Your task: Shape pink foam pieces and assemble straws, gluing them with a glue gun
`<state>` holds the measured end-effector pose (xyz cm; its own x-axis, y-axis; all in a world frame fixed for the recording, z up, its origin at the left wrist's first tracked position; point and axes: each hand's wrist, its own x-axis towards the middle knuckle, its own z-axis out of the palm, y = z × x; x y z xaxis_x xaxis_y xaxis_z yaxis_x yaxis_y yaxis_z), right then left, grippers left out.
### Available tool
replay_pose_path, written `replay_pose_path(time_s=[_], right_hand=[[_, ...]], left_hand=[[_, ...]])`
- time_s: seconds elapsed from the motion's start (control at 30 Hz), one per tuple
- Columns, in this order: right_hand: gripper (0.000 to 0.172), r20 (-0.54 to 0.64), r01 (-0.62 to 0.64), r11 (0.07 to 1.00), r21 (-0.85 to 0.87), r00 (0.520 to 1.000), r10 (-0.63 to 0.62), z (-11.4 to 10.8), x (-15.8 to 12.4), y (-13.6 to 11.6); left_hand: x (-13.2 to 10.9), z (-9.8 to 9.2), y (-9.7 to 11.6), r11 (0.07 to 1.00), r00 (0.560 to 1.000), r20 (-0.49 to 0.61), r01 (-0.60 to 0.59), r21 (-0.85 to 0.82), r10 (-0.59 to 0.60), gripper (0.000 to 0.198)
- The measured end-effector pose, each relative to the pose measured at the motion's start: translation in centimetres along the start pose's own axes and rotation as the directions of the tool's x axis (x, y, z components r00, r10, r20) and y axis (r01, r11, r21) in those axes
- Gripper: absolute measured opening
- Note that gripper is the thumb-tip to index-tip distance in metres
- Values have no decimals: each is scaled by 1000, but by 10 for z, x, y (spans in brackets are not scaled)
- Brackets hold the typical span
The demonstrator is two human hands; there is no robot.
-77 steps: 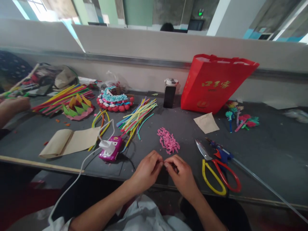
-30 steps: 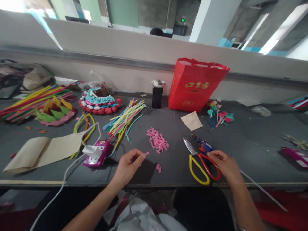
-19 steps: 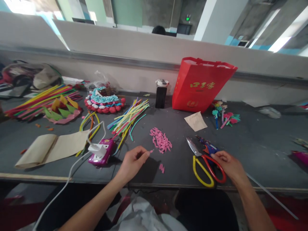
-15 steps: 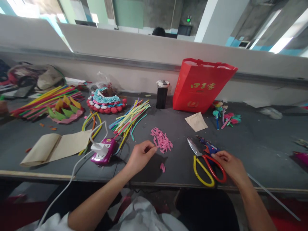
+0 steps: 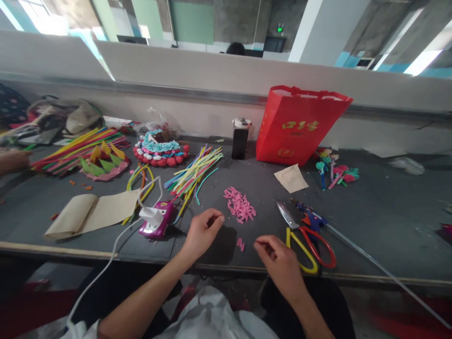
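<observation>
At the bottom centre of the frame, the right hand is loosely curled just above the near side of the worktop, beside a few loose pink pieces; I cannot tell whether its fingers hold one. The left hand has thumb and forefinger brought together beside the main pink heap at centre; nothing shows between the tips, though a scrap could be hidden there.

Bits this small probably handle best in a light fingertip pinch, one at a time, with the separate few kept clear of the heap. The right wrist lies just beside the scissors, so small movements seem wise; the blue glue gun behind them may be hot, and its nozzle deserves room.

The worktop is dark and matt, dotted with crumbs. Left of centre lie a purple power strip and a beige paper roll; beyond stand a bottle and a red bag. At the left edge, another person's hand shows. A pale partition closes off the worktop; past it are a pillar and a lit green sign.
</observation>
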<state>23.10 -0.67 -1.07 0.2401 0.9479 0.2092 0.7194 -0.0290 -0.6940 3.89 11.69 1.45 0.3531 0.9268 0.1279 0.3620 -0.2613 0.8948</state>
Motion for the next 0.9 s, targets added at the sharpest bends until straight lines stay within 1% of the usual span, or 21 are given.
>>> replay_pose_path(time_s=[0.1, 0.17, 0.2, 0.27, 0.37, 0.43, 0.5, 0.6, 0.73, 0.8, 0.87, 0.9], right_hand=[[17, 34, 91, 983, -159, 996, -87, 18, 3, -6], [14, 51, 155, 957, -244, 988, -147, 25, 5, -9], [14, 63, 179, 948, -262, 984, -168, 27, 7, -10], [19, 85, 197, 944, -263, 980, -181, 30, 9, -9], [19, 79, 151, 968, -199, 987, -138, 29, 13, -5], [17, 55, 107, 989, -100, 993, -101, 27, 16, -3], [17, 45, 87, 996, 15, 995, -88, 25, 18, -3], [17, 76, 105, 986, 132, 990, -116, 23, 19, -8], [16, 93, 145, 973, 178, 982, -163, 22, 20, -17], [16, 103, 130, 974, 187, 983, -151, 20, 20, -17], [18, 114, 82, 977, 198, 988, -106, 16, 20, -17], [19, 114, 49, 977, 208, 991, -74, 15, 20, -16]], left_hand=[[-15, -5, -1, 999, 999, 9, 37, 5, -37, 18], [-22, -4, -2, 999, 999, 29, 34, 5, -34, 19], [-25, -3, -3, 1000, 999, 44, 23, 3, -24, 18], [-30, 0, -4, 1000, 997, 79, -9, -7, 9, 17], [-34, 7, -4, 998, 989, 130, -67, -4, 67, 14], [-36, 11, -3, 995, 984, 148, -103, 15, 99, 13], [-35, 16, -2, 991, 978, 164, -132, 20, 127, 17], [-32, 22, 2, 985, 967, 187, -170, -24, 171, 27], [-26, 24, 6, 981, 953, 231, -194, -26, 194, 18], [-23, 19, 7, 989, 966, 211, -148, -14, 148, 22], [-21, 12, 8, 998, 988, 149, -24, -57, 33, 24], [-20, 9, 8, 993, 991, 125, 55, -105, -41, 25]])
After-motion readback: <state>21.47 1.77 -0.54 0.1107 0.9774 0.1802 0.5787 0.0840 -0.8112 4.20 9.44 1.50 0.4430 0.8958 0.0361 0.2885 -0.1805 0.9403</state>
